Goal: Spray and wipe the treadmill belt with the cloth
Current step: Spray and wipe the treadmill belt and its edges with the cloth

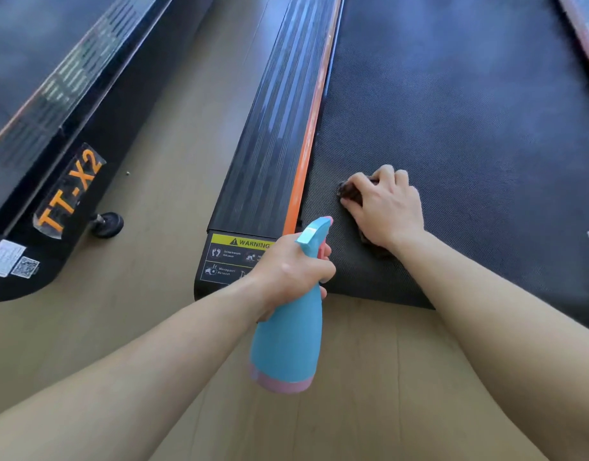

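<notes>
The right hand (386, 207), fingers curled over the cloth (349, 192), presses it on the belt (469, 111) near the rear left edge; the left hand (290, 271) is clamped round the spray bottle (286, 344). Wiped further left, the cloth may snag under the side rail (276, 128)

The left forearm (153, 354) and right forearm (486, 311) run bare from wrist to the near edge of view; the left hand (291, 272) and right hand (388, 207) are bare as well.

Dark cloth (349, 192), seemingly bunched, lies on the treadmill belt (452, 111)
</notes>
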The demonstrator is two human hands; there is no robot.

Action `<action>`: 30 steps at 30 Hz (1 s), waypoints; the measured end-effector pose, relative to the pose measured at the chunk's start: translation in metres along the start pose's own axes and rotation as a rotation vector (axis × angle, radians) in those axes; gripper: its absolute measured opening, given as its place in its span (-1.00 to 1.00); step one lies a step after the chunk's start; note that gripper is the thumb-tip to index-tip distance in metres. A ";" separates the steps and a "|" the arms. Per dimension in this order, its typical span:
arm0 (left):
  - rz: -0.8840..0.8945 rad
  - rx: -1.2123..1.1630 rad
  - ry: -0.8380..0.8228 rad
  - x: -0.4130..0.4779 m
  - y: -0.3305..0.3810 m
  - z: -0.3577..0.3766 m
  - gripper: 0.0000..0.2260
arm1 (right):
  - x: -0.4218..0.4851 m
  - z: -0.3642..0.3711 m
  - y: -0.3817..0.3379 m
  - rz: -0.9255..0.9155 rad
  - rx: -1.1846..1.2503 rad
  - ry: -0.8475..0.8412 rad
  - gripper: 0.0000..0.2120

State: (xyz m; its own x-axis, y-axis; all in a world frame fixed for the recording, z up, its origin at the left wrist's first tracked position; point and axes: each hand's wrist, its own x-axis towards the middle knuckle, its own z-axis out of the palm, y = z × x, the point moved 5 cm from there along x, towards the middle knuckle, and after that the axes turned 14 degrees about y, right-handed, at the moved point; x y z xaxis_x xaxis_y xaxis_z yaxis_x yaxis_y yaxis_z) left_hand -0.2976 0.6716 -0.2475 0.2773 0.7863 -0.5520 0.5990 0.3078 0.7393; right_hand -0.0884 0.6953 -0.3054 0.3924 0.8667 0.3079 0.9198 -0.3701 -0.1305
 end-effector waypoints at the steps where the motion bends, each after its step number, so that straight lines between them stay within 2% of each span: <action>1: 0.003 -0.007 -0.005 -0.001 0.001 0.001 -0.63 | -0.011 -0.004 0.000 -0.018 -0.005 0.020 -0.60; 5: -0.021 -0.028 -0.013 -0.002 0.001 0.003 -0.49 | -0.073 -0.022 0.007 -0.202 0.026 0.082 -0.62; 9: -0.041 -0.033 -0.024 -0.004 -0.007 0.004 -0.47 | -0.091 -0.030 0.018 -0.222 0.045 0.132 -0.58; 11: -0.048 -0.021 -0.017 -0.004 -0.010 0.003 -0.53 | -0.091 -0.032 0.017 -0.207 0.040 0.158 -0.58; 15: -0.095 0.026 0.011 -0.003 -0.016 -0.005 -0.86 | -0.091 -0.033 0.016 -0.182 0.030 0.140 -0.59; 16: -0.107 0.031 0.023 -0.003 -0.017 -0.008 -0.88 | -0.091 -0.033 0.016 -0.168 0.032 0.127 -0.60; 18: -0.112 0.024 0.030 -0.003 -0.018 -0.014 -0.82 | -0.086 -0.033 0.014 -0.118 0.050 0.100 -0.61; 21: -0.059 0.012 0.006 -0.002 -0.017 -0.022 -0.52 | -0.063 -0.028 0.006 -0.066 0.089 0.081 -0.59; 22: -0.038 0.003 0.003 -0.003 -0.015 -0.024 -0.47 | -0.048 -0.024 0.001 -0.067 0.088 0.074 -0.57; 27: 0.013 -0.100 0.031 -0.001 -0.004 -0.032 -0.46 | 0.043 0.011 -0.031 -0.044 0.016 -0.002 -0.56; 30: 0.035 -0.138 0.031 0.000 0.003 -0.038 -0.47 | 0.045 0.015 -0.043 -0.029 -0.022 -0.010 -0.57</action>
State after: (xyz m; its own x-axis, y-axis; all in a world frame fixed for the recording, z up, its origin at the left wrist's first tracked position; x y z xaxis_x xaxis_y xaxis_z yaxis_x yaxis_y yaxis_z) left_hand -0.3244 0.6925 -0.2305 0.2716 0.8136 -0.5140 0.4795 0.3487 0.8053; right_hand -0.1098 0.7555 -0.3003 0.3658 0.8803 0.3022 0.9305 -0.3522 -0.1004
